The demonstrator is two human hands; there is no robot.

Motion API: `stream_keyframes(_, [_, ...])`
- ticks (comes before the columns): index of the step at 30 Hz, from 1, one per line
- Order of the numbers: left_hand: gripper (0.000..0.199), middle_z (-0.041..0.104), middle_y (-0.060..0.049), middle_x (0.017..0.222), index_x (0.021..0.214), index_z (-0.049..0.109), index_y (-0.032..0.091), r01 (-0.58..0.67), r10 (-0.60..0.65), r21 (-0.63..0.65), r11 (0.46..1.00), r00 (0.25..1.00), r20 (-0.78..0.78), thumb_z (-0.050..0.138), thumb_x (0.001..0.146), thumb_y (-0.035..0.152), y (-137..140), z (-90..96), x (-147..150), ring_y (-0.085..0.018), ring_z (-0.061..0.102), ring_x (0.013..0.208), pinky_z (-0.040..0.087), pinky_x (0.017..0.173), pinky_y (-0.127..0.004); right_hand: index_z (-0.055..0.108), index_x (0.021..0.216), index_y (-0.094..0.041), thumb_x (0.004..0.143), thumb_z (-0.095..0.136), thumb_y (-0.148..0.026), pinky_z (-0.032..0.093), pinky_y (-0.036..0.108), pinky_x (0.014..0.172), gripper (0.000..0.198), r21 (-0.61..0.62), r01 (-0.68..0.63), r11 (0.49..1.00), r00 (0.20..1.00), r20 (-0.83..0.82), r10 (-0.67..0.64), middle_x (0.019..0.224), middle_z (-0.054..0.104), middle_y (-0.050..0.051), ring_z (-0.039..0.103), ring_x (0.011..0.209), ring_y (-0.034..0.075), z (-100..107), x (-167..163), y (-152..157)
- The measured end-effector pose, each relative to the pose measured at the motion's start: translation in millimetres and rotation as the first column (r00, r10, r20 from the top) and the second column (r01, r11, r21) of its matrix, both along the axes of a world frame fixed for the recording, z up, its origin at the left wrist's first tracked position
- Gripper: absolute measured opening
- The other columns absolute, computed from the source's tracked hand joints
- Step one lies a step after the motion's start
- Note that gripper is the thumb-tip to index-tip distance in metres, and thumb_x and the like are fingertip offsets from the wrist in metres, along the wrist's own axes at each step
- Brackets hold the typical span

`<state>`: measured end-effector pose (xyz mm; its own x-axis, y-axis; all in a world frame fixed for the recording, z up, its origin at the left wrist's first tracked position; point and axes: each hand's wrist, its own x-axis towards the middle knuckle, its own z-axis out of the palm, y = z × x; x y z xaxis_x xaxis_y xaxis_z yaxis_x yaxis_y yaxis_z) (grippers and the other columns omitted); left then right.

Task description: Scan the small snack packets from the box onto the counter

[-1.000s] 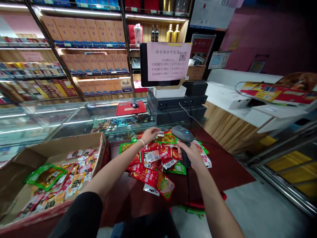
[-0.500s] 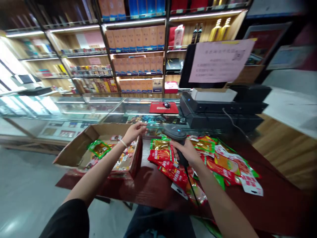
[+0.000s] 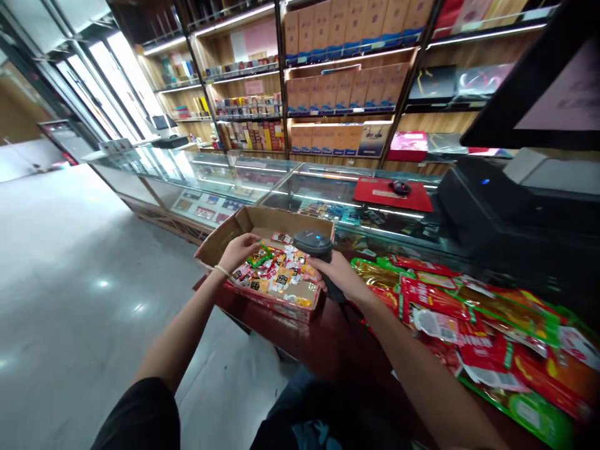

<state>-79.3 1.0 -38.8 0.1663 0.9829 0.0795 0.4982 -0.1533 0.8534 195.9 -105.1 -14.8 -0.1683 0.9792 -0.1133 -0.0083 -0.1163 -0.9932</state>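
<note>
My left hand (image 3: 239,252), with a pale band at the wrist, is inside the open cardboard box (image 3: 285,219). Its fingers are pinched at the edge of a green-edged snack packet (image 3: 260,255); how firmly they grip it is hard to see. Many small snack sachets (image 3: 284,278) lie loose on the box floor around it. My right hand (image 3: 338,273) is wrapped round the handle of a black barcode scanner (image 3: 313,244) with a blue light. The scanner's head is over the box's right side.
Red and green snack packets (image 3: 435,300) are heaped on the dark red table (image 3: 328,340) to the right. Behind stand a glass display counter (image 3: 262,178), a red mouse pad (image 3: 375,192) with a mouse, and a black till machine (image 3: 492,206). Boxed goods (image 3: 342,90) fill the back shelves.
The view has swung left. My left hand has come down into the box to the green-edged packet. My right hand has carried the scanner left, from above the packet heap to the box.
</note>
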Motion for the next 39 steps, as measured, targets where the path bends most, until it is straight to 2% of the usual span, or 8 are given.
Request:
stream_keyframes(6, [0.020,0.070,-0.003,0.076,0.087,0.070,0.022,-0.065,0.097,0.133,0.989,0.963,-0.251,0.068,0.070,0.033,8,-8.4,-28,-0.020,0.063,0.074,0.046,0.072,-0.027,0.052,0.064,-0.020,0.074,0.069,-0.045,0.039,0.020,0.031,0.032,-0.077,0.005,0.997,1.000,0.018,-0.004,0.044,0.053,-0.003,0.048,0.033,0.010,-12,-10,17])
stream_keyframes(10, [0.022,0.070,-0.003,0.081,0.090,0.070,0.022,0.085,-0.054,0.063,0.994,0.921,-0.387,0.067,0.068,0.023,35,-15.7,-34,-0.021,0.063,0.077,0.046,0.076,-0.028,0.051,0.061,-0.020,0.073,0.070,-0.045,0.038,0.021,0.031,0.033,-0.126,-0.022,0.992,1.000,-0.007,0.021,0.041,0.052,-0.003,0.047,0.032,0.011,-12,-9,20])
stream_keyframes(16, [0.072,0.057,-0.016,0.129,0.122,0.058,0.017,0.451,-0.395,-0.124,0.884,0.578,-0.714,0.066,0.052,0.002,90,-38.2,-35,-0.030,0.055,0.116,0.039,0.097,-0.032,0.050,0.046,-0.019,0.075,0.067,-0.045,0.037,0.020,0.032,0.043,-0.141,-0.013,0.990,1.000,0.019,0.016,0.036,0.049,-0.002,0.045,0.030,0.009,-9,-10,21])
stream_keyframes(23, [0.086,0.044,-0.017,0.142,0.131,0.048,0.020,0.480,-0.424,-0.240,0.844,0.323,-0.846,0.072,0.050,0.007,112,-63.2,-32,-0.032,0.044,0.127,0.032,0.103,-0.041,0.051,0.047,-0.018,0.074,0.068,-0.047,0.038,0.020,0.032,0.043,-0.144,-0.002,0.990,1.000,0.001,0.002,0.036,0.050,-0.001,0.046,0.031,0.010,-14,-8,21])
stream_keyframes(28, [0.054,0.062,-0.018,0.113,0.100,0.064,0.016,0.468,-0.346,-0.136,0.873,0.399,-0.849,0.080,0.050,0.023,109,-49.5,-29,-0.033,0.054,0.110,0.035,0.098,-0.038,0.051,0.053,-0.019,0.075,0.068,-0.045,0.038,0.020,0.033,0.038,-0.104,-0.006,0.995,0.999,-0.045,0.001,0.039,0.050,-0.003,0.046,0.033,0.010,-18,-7,20])
stream_keyframes(33, [0.043,0.066,-0.008,0.081,0.083,0.062,0.020,0.295,-0.235,-0.041,0.955,0.661,-0.712,0.079,0.052,0.045,93,-21.4,-28,-0.027,0.062,0.080,0.044,0.075,-0.030,0.051,0.055,-0.020,0.076,0.067,-0.047,0.037,0.020,0.033,0.038,-0.097,-0.008,0.995,0.998,-0.061,0.002,0.040,0.051,-0.003,0.045,0.033,0.009,-14,-8,16])
stream_keyframes(36, [0.045,0.066,-0.006,0.076,0.087,0.061,0.020,0.144,-0.088,0.075,0.987,0.863,-0.498,0.073,0.062,0.055,77,-4.7,-16,-0.025,0.062,0.074,0.044,0.069,-0.029,0.050,0.056,-0.019,0.076,0.067,-0.048,0.037,0.020,0.033,0.039,-0.053,0.013,0.998,0.997,-0.074,-0.017,0.042,0.051,-0.003,0.046,0.033,0.009,-10,-8,11])
stream_keyframes(39, [0.040,0.068,-0.006,0.078,0.085,0.063,0.018,0.025,-0.030,-0.041,0.999,0.992,-0.123,0.060,0.076,0.058,55,11.5,8,-0.024,0.064,0.080,0.047,0.072,-0.030,0.052,0.062,-0.019,0.074,0.069,-0.048,0.037,0.020,0.032,0.036,0.020,0.079,0.997,0.994,-0.075,-0.077,0.045,0.052,-0.005,0.046,0.033,0.009,-7,-3,2])
